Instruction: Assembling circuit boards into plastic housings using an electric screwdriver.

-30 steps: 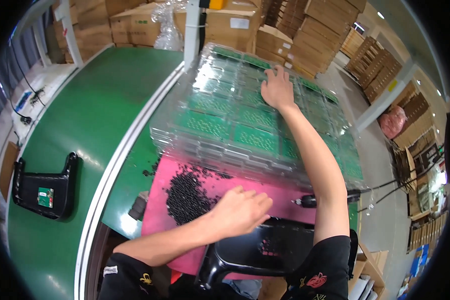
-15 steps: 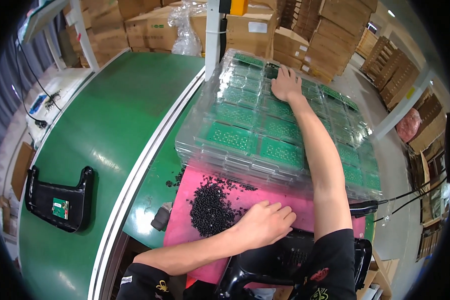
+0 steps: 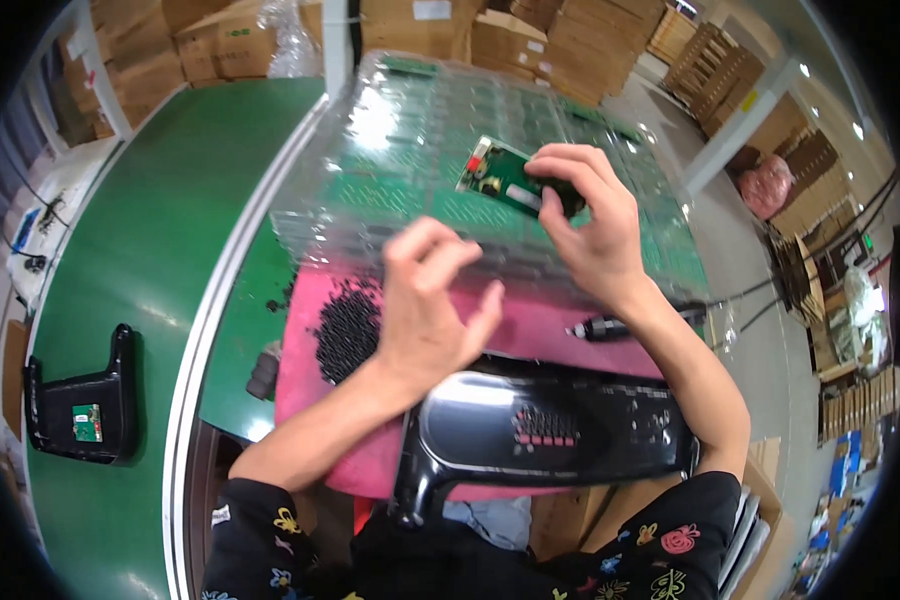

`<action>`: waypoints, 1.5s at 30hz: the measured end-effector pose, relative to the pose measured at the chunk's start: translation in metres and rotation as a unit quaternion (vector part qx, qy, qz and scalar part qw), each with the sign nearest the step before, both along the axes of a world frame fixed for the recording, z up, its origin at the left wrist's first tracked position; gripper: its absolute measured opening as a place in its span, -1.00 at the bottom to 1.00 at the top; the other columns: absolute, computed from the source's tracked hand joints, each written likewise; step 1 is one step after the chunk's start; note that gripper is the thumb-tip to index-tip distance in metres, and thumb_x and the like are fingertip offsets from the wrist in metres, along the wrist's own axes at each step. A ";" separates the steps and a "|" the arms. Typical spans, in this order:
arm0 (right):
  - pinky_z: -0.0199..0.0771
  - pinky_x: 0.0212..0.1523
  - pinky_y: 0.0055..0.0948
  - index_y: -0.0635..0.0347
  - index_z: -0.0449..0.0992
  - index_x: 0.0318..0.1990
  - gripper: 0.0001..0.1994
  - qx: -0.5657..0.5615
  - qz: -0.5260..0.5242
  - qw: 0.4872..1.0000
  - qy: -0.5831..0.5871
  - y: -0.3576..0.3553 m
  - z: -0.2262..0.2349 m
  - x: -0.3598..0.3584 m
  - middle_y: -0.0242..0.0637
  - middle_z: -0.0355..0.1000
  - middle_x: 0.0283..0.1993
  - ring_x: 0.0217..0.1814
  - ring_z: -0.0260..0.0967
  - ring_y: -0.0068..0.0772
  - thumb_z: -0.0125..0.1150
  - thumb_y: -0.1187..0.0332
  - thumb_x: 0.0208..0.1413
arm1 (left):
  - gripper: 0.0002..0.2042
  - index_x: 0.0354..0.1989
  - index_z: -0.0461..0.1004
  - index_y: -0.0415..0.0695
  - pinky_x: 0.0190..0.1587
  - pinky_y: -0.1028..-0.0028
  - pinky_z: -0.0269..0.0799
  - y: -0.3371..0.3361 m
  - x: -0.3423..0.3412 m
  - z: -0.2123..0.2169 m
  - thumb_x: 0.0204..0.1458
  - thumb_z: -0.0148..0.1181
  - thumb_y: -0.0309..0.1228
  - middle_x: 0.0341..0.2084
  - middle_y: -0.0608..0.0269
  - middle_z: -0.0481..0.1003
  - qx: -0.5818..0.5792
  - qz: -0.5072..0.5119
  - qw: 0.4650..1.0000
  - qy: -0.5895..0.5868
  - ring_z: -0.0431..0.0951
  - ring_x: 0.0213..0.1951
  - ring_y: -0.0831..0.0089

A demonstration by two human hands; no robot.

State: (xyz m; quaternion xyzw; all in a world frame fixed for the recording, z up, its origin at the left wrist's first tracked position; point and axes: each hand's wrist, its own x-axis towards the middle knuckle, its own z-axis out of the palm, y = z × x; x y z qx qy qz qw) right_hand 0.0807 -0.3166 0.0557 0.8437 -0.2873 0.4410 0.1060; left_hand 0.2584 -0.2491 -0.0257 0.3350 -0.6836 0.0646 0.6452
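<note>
A green circuit board (image 3: 508, 180) with a red part at one end is pinched in my right hand (image 3: 595, 215), above the clear plastic trays. To its left and nearer me, my left hand (image 3: 430, 310) is raised with fingers apart and nothing in them. Under both hands, a black plastic housing (image 3: 470, 420) with a slotted grille lies on the pink mat (image 3: 305, 400). Left of it is a heap of small black screws (image 3: 348, 335). The stacked clear trays (image 3: 300, 225) hold several green boards in compartments.
A black electric screwdriver (image 3: 610, 326) lies at the mat's right. On the green belt (image 3: 220, 200) to the left, past a metal rail (image 3: 232, 270), sits another black housing (image 3: 55, 400) with a board on it. Cardboard boxes (image 3: 410, 30) stand behind the trays.
My right hand has come back from the far side of the trays with a circuit board in it. My left hand has lifted off the housing and opened. The view has shifted.
</note>
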 end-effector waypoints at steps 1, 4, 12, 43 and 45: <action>0.42 0.02 -0.28 0.24 0.52 -0.15 -0.69 0.063 0.025 0.998 -0.006 0.023 0.000 -0.006 -0.17 0.46 -0.07 0.00 0.43 -0.11 0.20 0.68 -0.12 | -0.38 0.08 0.30 -0.15 0.01 0.17 0.35 -0.003 0.000 -0.001 -0.24 0.41 -0.57 -0.04 -0.05 0.31 -0.026 -0.002 1.000 -0.005 0.37 0.00 0.01; 0.48 -0.03 -0.23 0.31 0.50 -0.12 -0.65 0.170 0.052 0.984 0.012 0.076 -0.002 -0.025 -0.12 0.45 -0.08 -0.03 0.43 -0.03 0.11 0.74 -0.14 | -0.25 0.23 0.27 -0.08 0.05 0.18 0.35 -0.002 -0.004 0.002 -0.28 0.37 -0.60 0.05 0.02 0.32 -0.017 -0.030 0.996 -0.088 0.36 0.09 0.03; 0.48 -0.08 -0.22 0.30 0.44 -0.03 -0.62 0.219 -0.003 0.975 0.047 0.139 -0.008 -0.067 -0.07 0.43 -0.10 -0.07 0.44 0.01 0.17 0.67 -0.09 | -0.27 0.01 0.50 -0.13 0.00 0.23 0.40 0.020 -0.011 0.009 -0.59 0.51 -0.50 -0.10 0.18 0.43 0.031 -0.162 0.963 -0.213 0.46 -0.05 0.15; 0.36 0.20 -0.23 0.24 0.43 -0.02 -0.39 0.471 0.025 0.881 -0.024 0.172 -0.101 -0.135 -0.14 0.45 0.04 0.12 0.39 -0.13 0.52 0.36 -0.34 | -0.37 -0.04 0.46 -0.17 -0.16 0.31 0.51 0.035 -0.017 -0.011 -0.37 0.53 -0.23 -0.15 0.20 0.45 0.374 -0.341 0.764 -0.401 0.56 -0.17 0.15; 0.35 0.19 -0.23 0.22 0.45 0.02 -0.39 0.451 0.016 0.892 -0.033 0.165 -0.112 -0.135 -0.16 0.42 0.07 0.12 0.35 -0.10 0.51 0.39 -0.32 | -0.36 -0.02 0.44 -0.18 -0.17 0.28 0.50 0.035 -0.017 -0.015 -0.35 0.52 -0.21 -0.14 0.19 0.44 0.366 -0.302 0.780 -0.408 0.56 -0.17 0.14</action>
